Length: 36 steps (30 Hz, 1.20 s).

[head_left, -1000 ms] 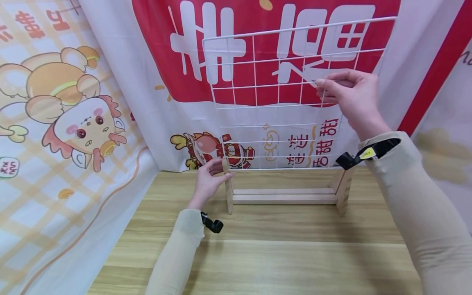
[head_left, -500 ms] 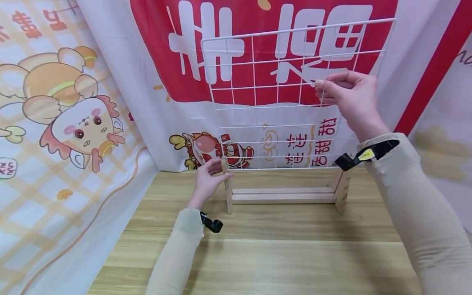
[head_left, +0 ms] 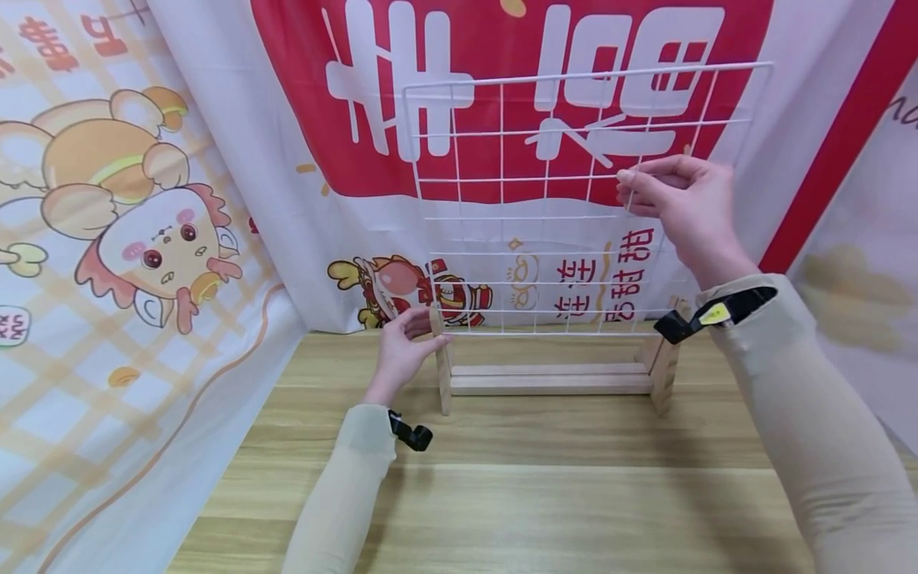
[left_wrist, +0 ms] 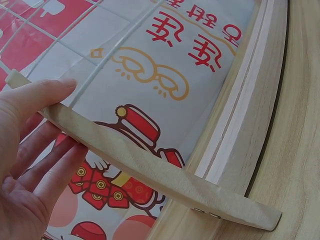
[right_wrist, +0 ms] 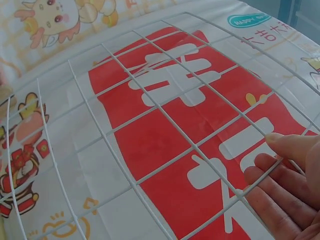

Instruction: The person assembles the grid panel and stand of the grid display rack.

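Note:
My right hand pinches a white wire grid panel on its right side, between thumb and fingers. The right wrist view shows the thumb and fingertips of that hand at a wire crossing. The panel stands nearly upright, its lower edge around the tops of a wooden stand's two uprights. At the left, my left hand holds the top of the stand's left upright. In the left wrist view, thumb and fingers lie on opposite sides of this upright. Whether the panel sits in a slot cannot be told.
A wooden crossbar joins the left upright to the right upright. The stand rests on a wood-grain table. Printed cloth hangs behind and along the left, close to the panel.
The wire grid panel has come down a little, and my right hand has lowered with it. My left hand stays on the upright, and the stand has not visibly moved.

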Each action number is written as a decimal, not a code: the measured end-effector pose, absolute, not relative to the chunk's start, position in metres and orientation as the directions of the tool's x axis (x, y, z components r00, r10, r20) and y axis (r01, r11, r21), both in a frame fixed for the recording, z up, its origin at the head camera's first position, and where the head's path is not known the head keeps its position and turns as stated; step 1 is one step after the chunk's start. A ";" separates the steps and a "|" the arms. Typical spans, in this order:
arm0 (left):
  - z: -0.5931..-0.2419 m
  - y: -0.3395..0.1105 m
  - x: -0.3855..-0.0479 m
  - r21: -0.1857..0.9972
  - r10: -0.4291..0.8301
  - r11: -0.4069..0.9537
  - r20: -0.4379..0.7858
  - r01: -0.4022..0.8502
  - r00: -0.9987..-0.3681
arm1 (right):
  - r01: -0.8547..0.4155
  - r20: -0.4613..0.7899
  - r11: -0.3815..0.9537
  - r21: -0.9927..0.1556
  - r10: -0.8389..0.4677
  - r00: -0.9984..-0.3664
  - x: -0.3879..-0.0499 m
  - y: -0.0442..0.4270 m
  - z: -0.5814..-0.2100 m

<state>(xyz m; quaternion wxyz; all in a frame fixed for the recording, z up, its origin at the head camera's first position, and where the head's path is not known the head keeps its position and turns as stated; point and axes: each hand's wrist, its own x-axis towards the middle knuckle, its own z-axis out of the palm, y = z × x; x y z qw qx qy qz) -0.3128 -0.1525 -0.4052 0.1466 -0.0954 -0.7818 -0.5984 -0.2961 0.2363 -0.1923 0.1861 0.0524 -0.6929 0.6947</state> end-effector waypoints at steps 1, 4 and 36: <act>-0.405 -0.153 -0.313 0.908 -0.025 0.262 0.347 0.328 -0.938 | -0.328 0.328 0.035 -0.944 0.187 -0.926 -0.296 0.236 -0.193; -0.406 -0.154 -0.313 0.905 -0.021 0.252 0.359 0.343 -0.933 | -0.319 0.324 0.058 -0.946 0.185 -0.928 -0.296 0.234 -0.196; -0.409 -0.164 -0.312 0.900 0.000 0.252 0.366 0.354 -0.931 | -0.293 0.304 0.088 -0.952 0.162 -0.939 -0.291 0.225 -0.225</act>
